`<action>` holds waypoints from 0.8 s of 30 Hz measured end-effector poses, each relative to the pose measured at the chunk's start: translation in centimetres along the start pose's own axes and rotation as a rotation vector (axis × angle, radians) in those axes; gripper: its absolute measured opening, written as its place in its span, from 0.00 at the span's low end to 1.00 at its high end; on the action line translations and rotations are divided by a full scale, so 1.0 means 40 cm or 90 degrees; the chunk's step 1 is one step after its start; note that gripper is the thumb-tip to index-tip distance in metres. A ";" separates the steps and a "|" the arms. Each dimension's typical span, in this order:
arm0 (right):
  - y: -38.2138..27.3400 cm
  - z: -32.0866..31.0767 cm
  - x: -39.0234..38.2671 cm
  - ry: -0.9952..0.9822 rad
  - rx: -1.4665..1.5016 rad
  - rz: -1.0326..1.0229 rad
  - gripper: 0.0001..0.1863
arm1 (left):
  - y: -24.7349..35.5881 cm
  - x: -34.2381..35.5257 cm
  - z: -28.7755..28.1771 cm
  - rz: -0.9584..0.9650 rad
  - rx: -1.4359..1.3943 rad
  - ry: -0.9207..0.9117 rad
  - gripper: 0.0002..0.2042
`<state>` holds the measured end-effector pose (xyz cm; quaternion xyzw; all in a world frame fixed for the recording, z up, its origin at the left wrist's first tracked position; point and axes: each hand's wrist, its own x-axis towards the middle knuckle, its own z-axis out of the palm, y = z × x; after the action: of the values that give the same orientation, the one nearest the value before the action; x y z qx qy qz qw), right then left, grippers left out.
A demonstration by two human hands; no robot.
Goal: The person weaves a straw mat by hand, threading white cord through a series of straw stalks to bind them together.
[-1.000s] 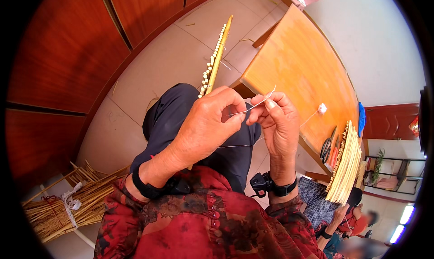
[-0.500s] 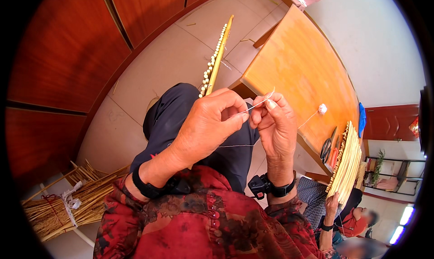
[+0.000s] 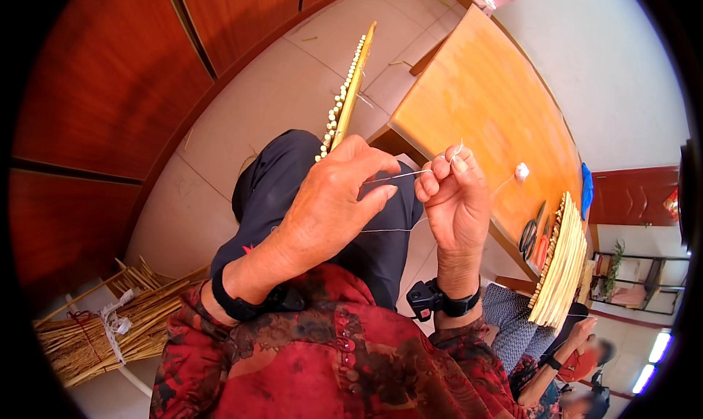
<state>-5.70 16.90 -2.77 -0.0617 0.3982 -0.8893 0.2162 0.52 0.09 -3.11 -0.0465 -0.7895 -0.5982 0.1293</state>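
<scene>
My right hand [image 3: 459, 199] pinches a thin white thread [image 3: 416, 173] between thumb and fingertips; a short end pokes up above them. The thread stretches left to my left hand [image 3: 322, 188], where its end disappears among the fingers. My left thumb and index finger stand apart, and I cannot tell if the other fingers grip it. Lower down, a second stretch of thread crosses above my dark trousers. Beyond my left hand is a row of stalks [image 3: 338, 108] seen from their pale cut ends, with a thicker yellow stick [image 3: 357, 79] along its side.
An orange wooden table [image 3: 469, 90] stands to the right, bearing a white thread ball [image 3: 521, 171] and black-handled scissors [image 3: 528, 237]. Near its corner is another row of stalks [image 3: 560, 272], with a co-worker's hand [image 3: 582, 333] below. A tied stalk bundle [image 3: 88, 346] lies lower left.
My left thumb and index finger have parted from their pinch. My right hand has moved slightly right, drawing the thread longer between the hands. The co-worker's hand has left the stalks.
</scene>
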 end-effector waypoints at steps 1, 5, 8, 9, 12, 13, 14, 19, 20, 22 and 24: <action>0.001 0.002 -0.001 0.007 -0.007 -0.004 0.05 | 0.007 0.000 -0.001 -0.019 -0.009 0.004 0.06; -0.012 0.000 -0.008 0.019 0.006 -0.012 0.04 | 0.002 -0.008 0.005 -0.029 -0.052 0.010 0.06; -0.012 0.001 -0.013 0.019 -0.004 0.002 0.04 | -0.005 -0.008 0.001 -0.055 -0.080 -0.008 0.04; -0.011 0.004 -0.014 0.018 -0.003 0.003 0.04 | -0.006 -0.009 -0.001 -0.056 -0.079 -0.007 0.04; -0.009 0.014 -0.016 0.033 -0.009 0.011 0.04 | -0.008 -0.012 -0.006 -0.127 -0.212 -0.049 0.02; -0.008 0.014 -0.016 0.028 -0.016 0.014 0.04 | -0.009 -0.013 -0.007 -0.150 -0.266 -0.056 0.02; -0.007 0.014 -0.016 0.024 -0.022 0.016 0.05 | -0.010 -0.014 -0.008 -0.174 -0.321 -0.064 0.01; -0.005 0.010 -0.015 0.009 -0.023 0.017 0.05 | -0.009 -0.010 -0.008 -0.205 -0.367 -0.074 0.02; -0.003 0.008 -0.016 0.001 -0.028 0.020 0.05 | -0.012 -0.009 -0.009 -0.201 -0.348 -0.072 0.03; -0.001 0.006 -0.013 0.001 -0.021 0.022 0.05 | -0.011 -0.006 -0.015 -0.222 -0.341 -0.105 0.03; 0.004 0.004 -0.011 -0.009 0.001 0.031 0.04 | -0.017 -0.009 -0.017 -0.226 -0.313 -0.124 0.03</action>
<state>-5.20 16.88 -2.74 -0.0581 0.3974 -0.8836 0.2407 0.81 -0.71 -3.66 0.0055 -0.6257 -0.7770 -0.0684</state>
